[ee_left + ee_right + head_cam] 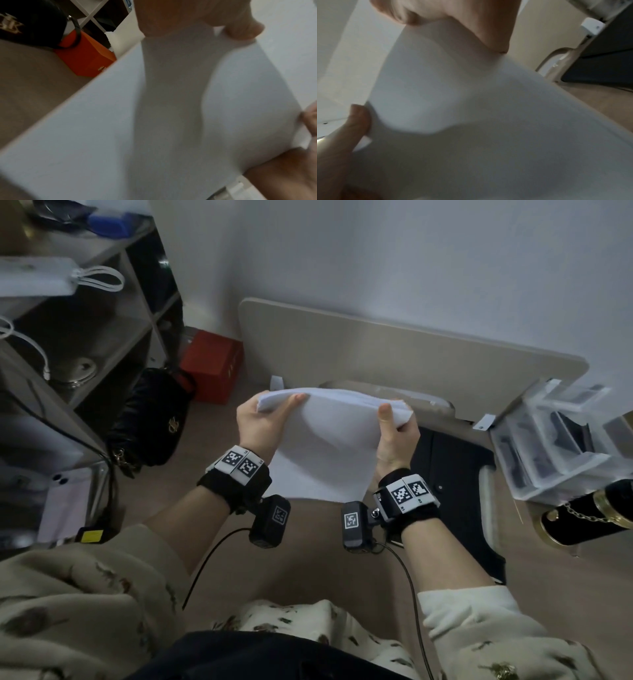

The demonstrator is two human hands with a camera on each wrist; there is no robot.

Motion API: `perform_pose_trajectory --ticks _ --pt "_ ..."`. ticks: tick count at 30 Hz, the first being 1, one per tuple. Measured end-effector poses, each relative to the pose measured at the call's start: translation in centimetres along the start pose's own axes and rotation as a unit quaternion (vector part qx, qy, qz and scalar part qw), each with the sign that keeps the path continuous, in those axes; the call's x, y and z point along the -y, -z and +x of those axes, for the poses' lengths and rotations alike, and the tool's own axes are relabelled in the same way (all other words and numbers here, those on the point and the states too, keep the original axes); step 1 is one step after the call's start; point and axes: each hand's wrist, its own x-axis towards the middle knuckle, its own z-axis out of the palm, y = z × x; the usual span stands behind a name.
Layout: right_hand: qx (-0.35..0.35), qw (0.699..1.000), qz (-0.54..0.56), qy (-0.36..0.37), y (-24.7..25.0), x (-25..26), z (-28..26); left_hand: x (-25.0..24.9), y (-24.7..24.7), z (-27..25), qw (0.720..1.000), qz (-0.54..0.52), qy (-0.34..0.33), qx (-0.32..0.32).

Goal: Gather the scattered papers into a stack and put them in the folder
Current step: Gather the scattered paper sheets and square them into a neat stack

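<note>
Room: bare floor [308, 559] beneath the raised papers; black handbag [150, 419] left, clear drawer box [555, 440] right.
Papers [329, 440]: white, limp, bowed stack held in the air, top edge running left-right.
Left hand [257, 422]: pinches top-left corner.
Right hand [397, 433]: pinches top-right corner.
Folder [411, 395]: translucent, just beyond.

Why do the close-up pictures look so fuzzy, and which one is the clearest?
Head view: clearest, dim room, straight edges bent by the wide lens. Left wrist view: the papers are smeared by blur, with a grey shadow band below the left hand. Right wrist view: soft too, the right hand shading the sheet.
</note>
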Motion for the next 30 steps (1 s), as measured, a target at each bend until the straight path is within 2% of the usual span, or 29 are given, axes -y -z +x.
perform_pose_trajectory --ticks 5,8,15,18,25,30 --pt "0.027 0.999 -0.015 0.037 -0.5 1.1 -0.3 -0.9 -0.7 -0.1 0.995 -0.049 0.037 -0.074" --pt "0.016 0.999 -0.007 0.050 -1.0 1.1 -0.8 -1.0 -1.1 -0.4 0.993 -0.058 0.037 -0.098" --pt "0.010 0.999 -0.015 0.031 -0.9 -0.3 -2.6 0.1 -0.7 -0.6 0.998 -0.014 0.028 -0.054" --pt "0.022 0.999 0.005 0.032 -1.5 0.5 -2.5 -0.3 -0.7 -0.2 0.997 -0.035 0.033 -0.063" --pt "-0.067 0.997 0.043 -0.011 -2.9 1.5 -1.2 0.2 -0.7 0.6 0.997 -0.024 0.008 -0.077" --pt "-0.081 0.995 0.048 -0.012 -2.8 1.4 -1.0 0.3 -0.6 1.0 0.997 -0.022 0.009 -0.078"
